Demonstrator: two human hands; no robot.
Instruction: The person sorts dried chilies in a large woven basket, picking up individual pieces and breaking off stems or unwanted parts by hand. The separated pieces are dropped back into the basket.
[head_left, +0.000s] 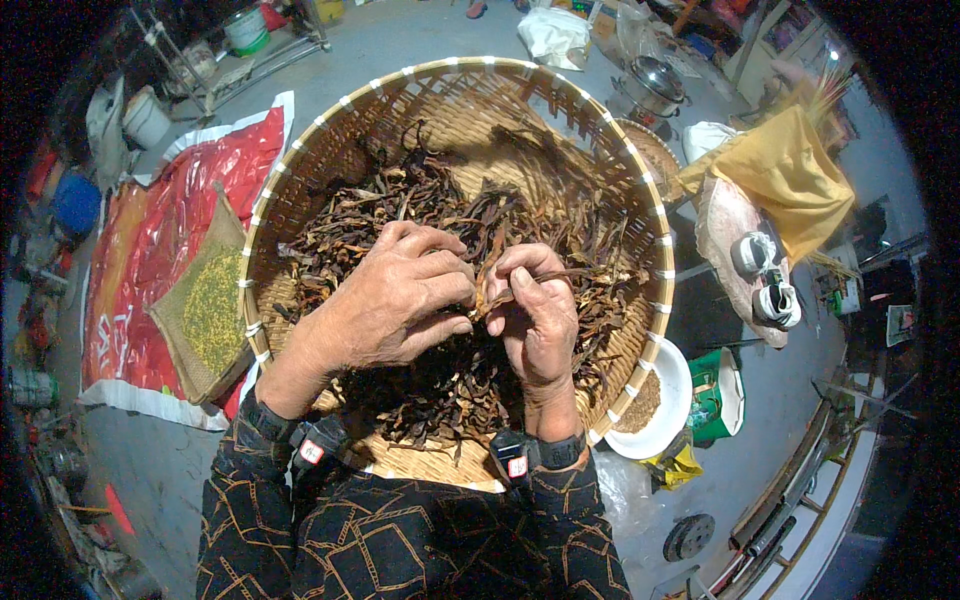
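A large round woven bamboo basket (251, 255) lies right before me, holding a loose heap of dried brown plant strips (420, 191). Over the middle of the heap, my right hand (536, 315) pinches a twisted dried strip (495, 301) between thumb and fingers. A thin stalk sticks out to the right from that hand. My left hand (405, 292) is beside it, back upward, fingers curled near the strip's left end. Its fingertips are partly hidden, so its grip cannot be made out. Dark bands with small devices circle both wrists.
On the left, a burlap sack (176, 319) with yellow-green grains lies on a red plastic sheet (142, 262). To the right stand a white basin (679, 397) with brown bits and a green container (709, 416). Behind are a lidded pot (652, 86) and yellow cloth (795, 176).
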